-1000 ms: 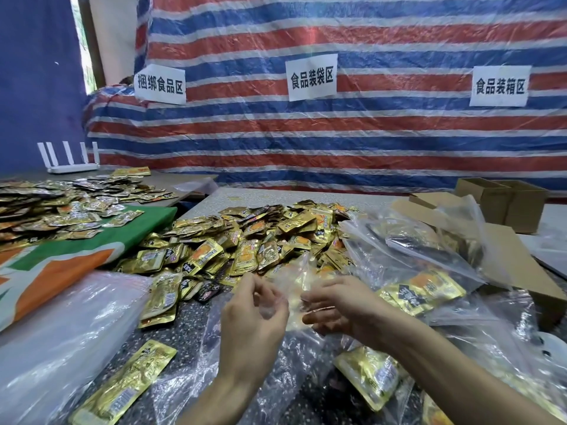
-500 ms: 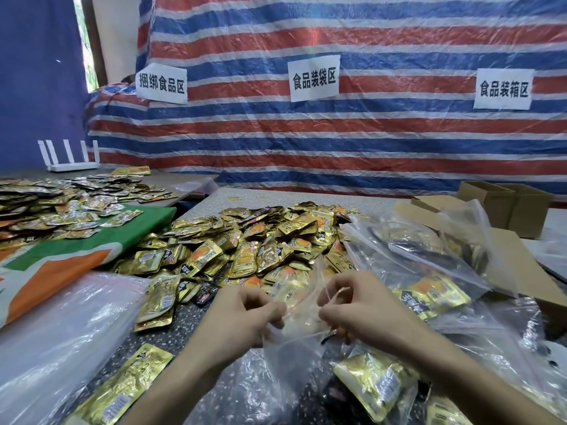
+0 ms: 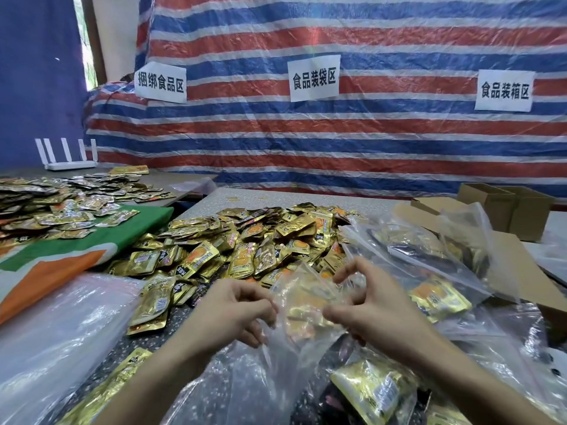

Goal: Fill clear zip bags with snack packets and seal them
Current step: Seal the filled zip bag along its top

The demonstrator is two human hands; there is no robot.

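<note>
A clear zip bag (image 3: 302,305) hangs between my two hands just above the table, its mouth pulled apart. My left hand (image 3: 233,314) pinches the bag's left rim with curled fingers. The right rim is pinched by my right hand (image 3: 371,305) between thumb and forefinger. Behind the bag lies a big heap of gold snack packets (image 3: 245,243) on the speckled table (image 3: 276,196). Whether the held bag has packets inside is unclear, since gold shows through it.
Filled clear bags (image 3: 429,265) pile up on the right, with cardboard boxes (image 3: 515,210) beyond. A stack of flat plastic bags (image 3: 58,335) lies at the left front. More packets (image 3: 61,204) cover a green and orange cloth at left. A loose packet (image 3: 374,391) lies near my right forearm.
My hands have drawn apart, spreading the bag's mouth wider. The bag now stands open between them instead of bunched at my fingertips.
</note>
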